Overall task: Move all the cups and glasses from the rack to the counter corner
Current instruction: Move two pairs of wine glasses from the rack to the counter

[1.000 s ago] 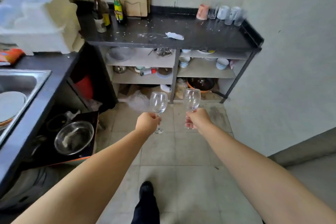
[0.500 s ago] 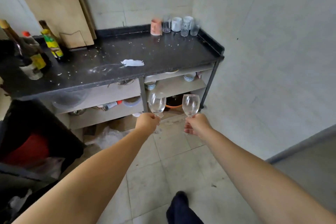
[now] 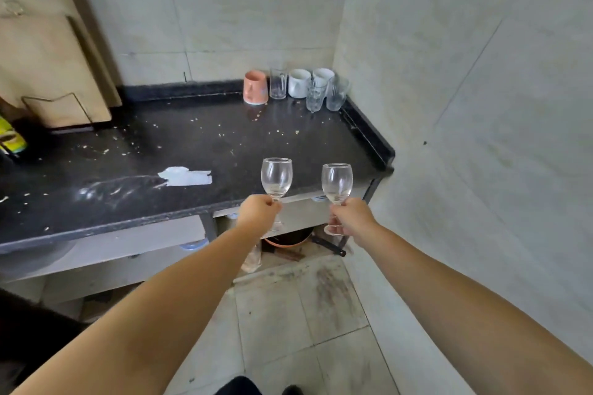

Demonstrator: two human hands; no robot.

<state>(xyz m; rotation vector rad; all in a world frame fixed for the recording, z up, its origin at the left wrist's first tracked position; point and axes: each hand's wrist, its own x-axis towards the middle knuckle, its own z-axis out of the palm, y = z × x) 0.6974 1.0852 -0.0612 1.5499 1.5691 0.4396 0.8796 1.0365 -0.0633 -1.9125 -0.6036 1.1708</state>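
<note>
A wine glass [image 3: 276, 179] is clamped by its stem in the left hand [image 3: 257, 212], another [image 3: 336, 183] in the right hand [image 3: 350, 218]; the crowded corner cluster [image 3: 316, 94] could be knocked when setting down.

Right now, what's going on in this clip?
A person stands at a dark counter, carrying two empty wine glasses upright by their stems: the left hand holds one wine glass, the right hand the other wine glass. Both are in the air near the counter's front edge, not yet set down. In the far corner stand a pink cup, two white mugs and three clear tumblers.
</note>
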